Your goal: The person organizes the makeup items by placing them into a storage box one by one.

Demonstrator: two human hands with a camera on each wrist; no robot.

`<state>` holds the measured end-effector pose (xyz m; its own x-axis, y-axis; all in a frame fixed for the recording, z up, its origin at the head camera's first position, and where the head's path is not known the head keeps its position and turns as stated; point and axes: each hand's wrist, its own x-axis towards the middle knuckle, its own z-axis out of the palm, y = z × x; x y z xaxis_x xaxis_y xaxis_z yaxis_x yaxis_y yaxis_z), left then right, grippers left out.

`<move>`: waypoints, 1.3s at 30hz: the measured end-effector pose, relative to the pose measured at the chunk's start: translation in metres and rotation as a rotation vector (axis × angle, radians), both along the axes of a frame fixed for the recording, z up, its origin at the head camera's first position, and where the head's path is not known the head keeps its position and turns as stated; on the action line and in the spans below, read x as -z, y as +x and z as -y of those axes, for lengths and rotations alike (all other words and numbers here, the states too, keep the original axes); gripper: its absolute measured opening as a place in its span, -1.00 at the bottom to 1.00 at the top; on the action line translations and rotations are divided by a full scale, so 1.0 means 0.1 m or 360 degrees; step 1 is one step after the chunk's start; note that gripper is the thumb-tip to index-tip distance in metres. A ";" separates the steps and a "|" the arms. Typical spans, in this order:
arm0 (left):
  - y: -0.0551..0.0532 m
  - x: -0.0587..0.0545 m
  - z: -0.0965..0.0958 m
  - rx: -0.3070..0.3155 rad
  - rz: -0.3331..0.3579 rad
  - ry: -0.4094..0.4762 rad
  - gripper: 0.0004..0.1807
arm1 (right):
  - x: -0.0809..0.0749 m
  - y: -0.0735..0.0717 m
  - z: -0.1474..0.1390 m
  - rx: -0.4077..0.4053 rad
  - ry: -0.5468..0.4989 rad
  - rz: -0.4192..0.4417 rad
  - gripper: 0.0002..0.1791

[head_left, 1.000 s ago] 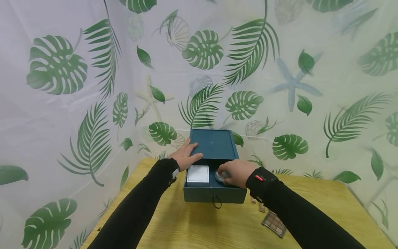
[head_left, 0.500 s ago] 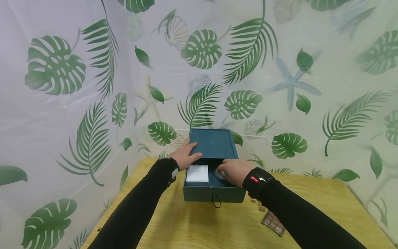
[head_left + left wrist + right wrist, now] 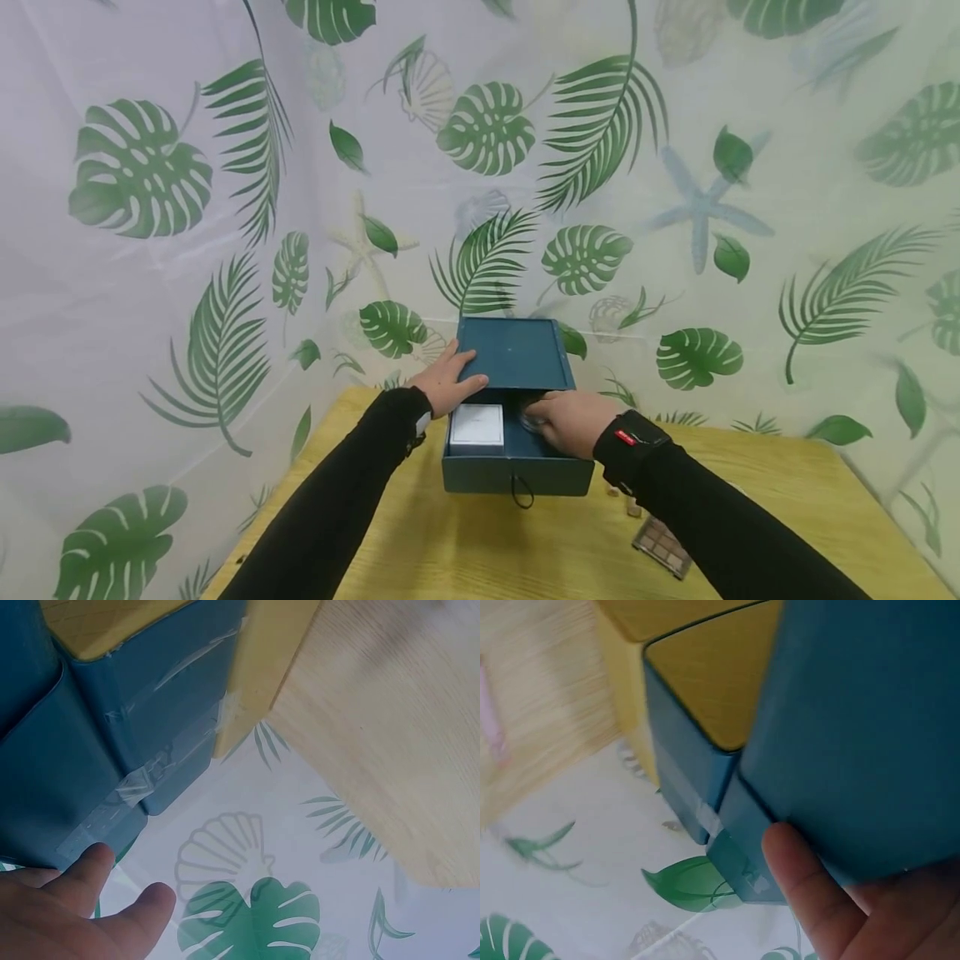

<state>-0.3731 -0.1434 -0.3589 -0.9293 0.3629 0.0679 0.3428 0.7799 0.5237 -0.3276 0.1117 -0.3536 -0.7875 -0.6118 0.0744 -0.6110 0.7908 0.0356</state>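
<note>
My left hand (image 3: pixel 446 382) rests with spread fingers on the left edge of the raised lid (image 3: pixel 513 354) of a dark blue box (image 3: pixel 555 477). Inside the box, a white-topped carton (image 3: pixel 477 425) fills the left side. My right hand (image 3: pixel 577 423) reaches into the right side, its curled fingers around a small round silvery, partly clear object (image 3: pixel 532 422); its kind is unclear. The left wrist view has my left fingers (image 3: pixel 94 874) beside taped blue panels. In the right wrist view, one finger (image 3: pixel 799 874) lies by a blue panel, and the round object is out of sight.
A black cord loop (image 3: pixel 522 493) hangs from the box front. An eyeshadow palette (image 3: pixel 662 547) and small pieces (image 3: pixel 633 507) lie on the wooden table (image 3: pixel 450 575), near my right forearm. A leaf-patterned sheet (image 3: pixel 480 192) stands behind the table.
My right hand has shifted slightly within the box, and the round object is now more covered by the fingers. The left hand stays on the lid.
</note>
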 end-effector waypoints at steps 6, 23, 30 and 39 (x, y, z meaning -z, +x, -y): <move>-0.01 0.01 0.00 0.0007 -0.0022 -0.0010 -0.23 | -0.09 0.11 -0.15 -0.0125 -0.0204 0.0094 -0.62; -0.01 -0.03 0.02 -0.0030 -0.0085 -0.0117 -0.25 | -0.01 0.38 -1.00 -0.0057 -0.0513 -0.0113 -0.58; -0.05 -0.01 0.01 -0.0019 -0.0066 -0.0137 -0.24 | 0.38 0.51 -1.42 0.0189 -0.0460 0.0007 -0.59; -0.04 0.00 0.00 -0.0031 -0.0034 -0.0136 -0.23 | 0.96 0.53 -2.02 0.0530 -0.0445 0.0527 -0.46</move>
<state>-0.3767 -0.1434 -0.3592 -0.9349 0.3502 0.0573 0.3376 0.8281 0.4475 -0.2743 0.3135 -0.4497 -0.9442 -0.3178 -0.0864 -0.2688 0.8952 -0.3556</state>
